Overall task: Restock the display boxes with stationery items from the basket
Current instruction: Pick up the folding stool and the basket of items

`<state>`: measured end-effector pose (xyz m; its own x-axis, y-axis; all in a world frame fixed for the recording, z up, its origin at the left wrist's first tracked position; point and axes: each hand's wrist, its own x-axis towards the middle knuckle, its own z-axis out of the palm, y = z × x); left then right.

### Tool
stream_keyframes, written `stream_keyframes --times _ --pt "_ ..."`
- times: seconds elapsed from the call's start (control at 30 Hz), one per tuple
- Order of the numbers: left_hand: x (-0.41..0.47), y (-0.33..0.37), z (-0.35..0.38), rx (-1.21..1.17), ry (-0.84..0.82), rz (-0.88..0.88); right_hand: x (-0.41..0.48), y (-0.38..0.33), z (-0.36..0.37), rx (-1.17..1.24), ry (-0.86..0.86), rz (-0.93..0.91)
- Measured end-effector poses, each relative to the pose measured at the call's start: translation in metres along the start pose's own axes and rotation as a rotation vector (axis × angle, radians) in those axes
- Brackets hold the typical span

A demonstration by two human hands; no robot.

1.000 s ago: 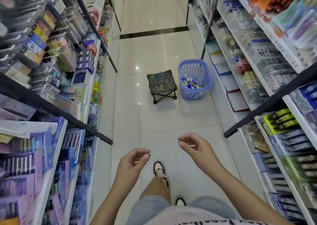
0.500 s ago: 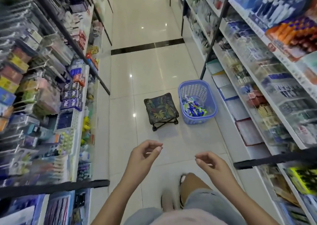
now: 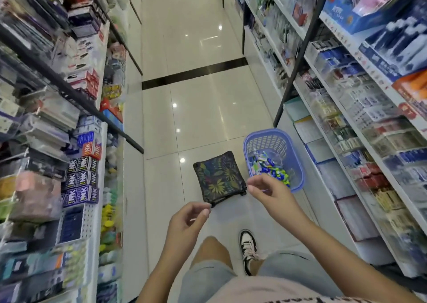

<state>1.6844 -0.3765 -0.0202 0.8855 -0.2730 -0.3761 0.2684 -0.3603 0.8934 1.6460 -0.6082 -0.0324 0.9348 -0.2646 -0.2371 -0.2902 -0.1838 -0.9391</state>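
Basket (image 3: 261,144) check-in: the blue plastic one sits on the floor (image 3: 196,117) at about 1 o'clock from us, close to the foot of the shelving (image 3: 379,212) at 3 o'clock. There's a pile of small colourful stationery items (image 3: 269,165) in the bottom, blue, green and white packets as far as we can make out. A little folding stool (image 3: 219,178) with a leafy print stands just beside it at 12 o'clock.

Our hands are both empty. The left hand (image 3: 184,224) hangs loose with thumb and forefinger nearly meeting. The right hand (image 3: 272,194) is relaxed with its fingers lightly curled, up in front of the basket's near rim and not reaching into it. So nothing is picked up right now.

The clear display boxes (image 3: 346,117) at 3 o'clock are too blurry for us to tell which are full or low. Our guess is that most of the restocking is ahead of us, since the basket is nowhere near emptied.
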Motion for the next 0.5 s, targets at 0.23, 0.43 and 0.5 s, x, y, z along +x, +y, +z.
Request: stream_keyframes --times 0.23,0.43,0.5 --pt "0.116 0.050 0.009 0.056 -0.178 0.050 0.064 0.011 -0.005 0.035 0.146 0.124" --pt "0.214 0.082 0.027 0.153 -0.437 0.103 0.086 0.037 -0.003 0.102 0.402 0.270" --pt "0.244 0.091 0.043 0.193 -0.517 0.097 0.093 0.044 -0.012 0.070 0.482 0.311"
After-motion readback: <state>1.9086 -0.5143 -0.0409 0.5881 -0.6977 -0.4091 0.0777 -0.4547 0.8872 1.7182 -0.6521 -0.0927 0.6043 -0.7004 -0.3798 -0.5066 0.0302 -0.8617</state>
